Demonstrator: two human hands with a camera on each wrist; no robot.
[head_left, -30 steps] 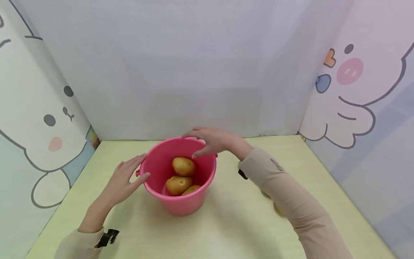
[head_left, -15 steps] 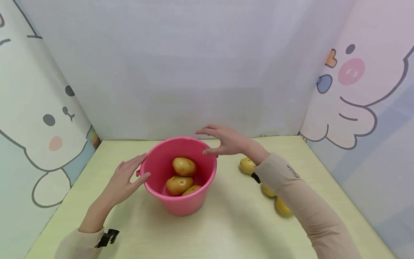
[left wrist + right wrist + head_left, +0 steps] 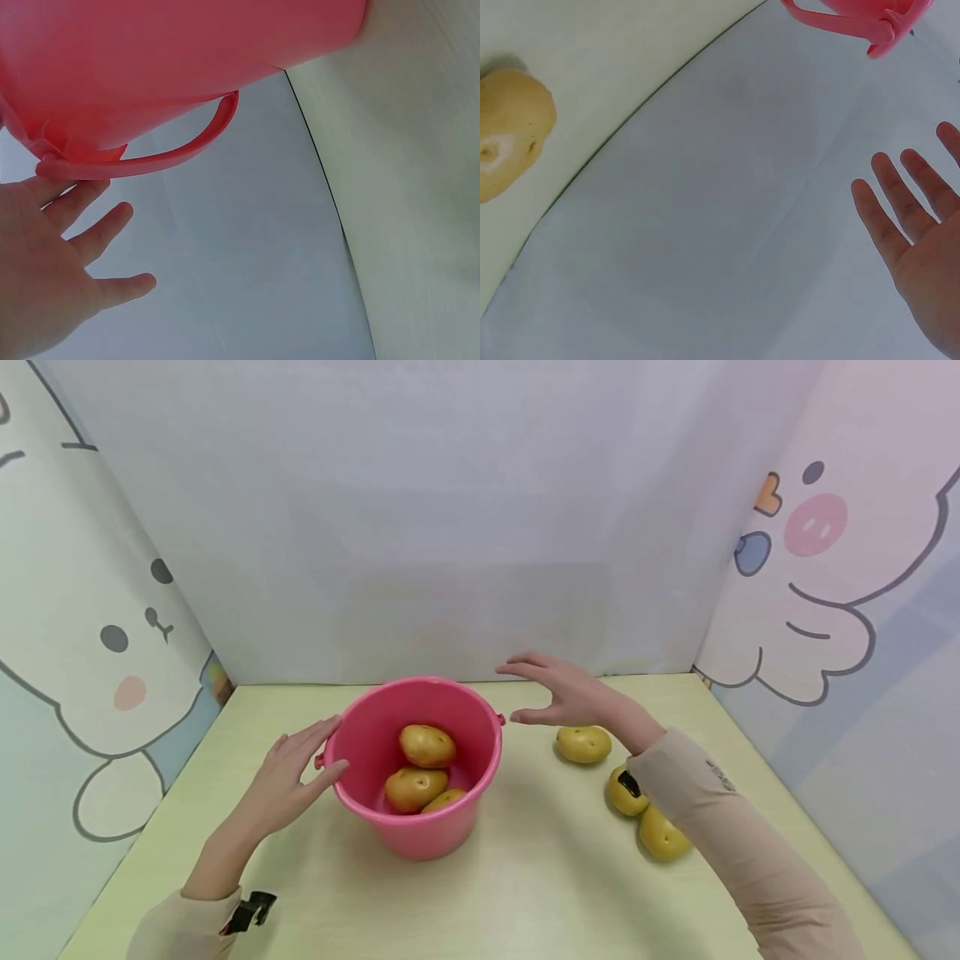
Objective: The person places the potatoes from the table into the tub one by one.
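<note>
A pink bucket [image 3: 420, 839] stands upright on the table, with three potatoes [image 3: 416, 789] visible inside. My left hand [image 3: 288, 785] rests at its left rim, thumb over the edge; in the left wrist view its fingers [image 3: 105, 232] are spread and fairly straight beside the hanging handle [image 3: 172, 159]. To the right of the bucket, my right hand [image 3: 573, 693] is held in the air, holding nothing, its fingers apart from the thumb. Just below it on the table lies a potato [image 3: 583, 745]. Two more potatoes [image 3: 663, 837] lie closer to me, partly covered by the right sleeve and wrist strap.
The pale yellow table [image 3: 465, 910] is bounded by a plain grey-white back wall [image 3: 480, 527]. Side walls with cartoon animals, such as the pig print [image 3: 817, 527], rise at left and right.
My right hand has moved right, from over the bucket's far rim to beside it, uncovering the potatoes on the table. The left hand and the bucket have stayed in place.
</note>
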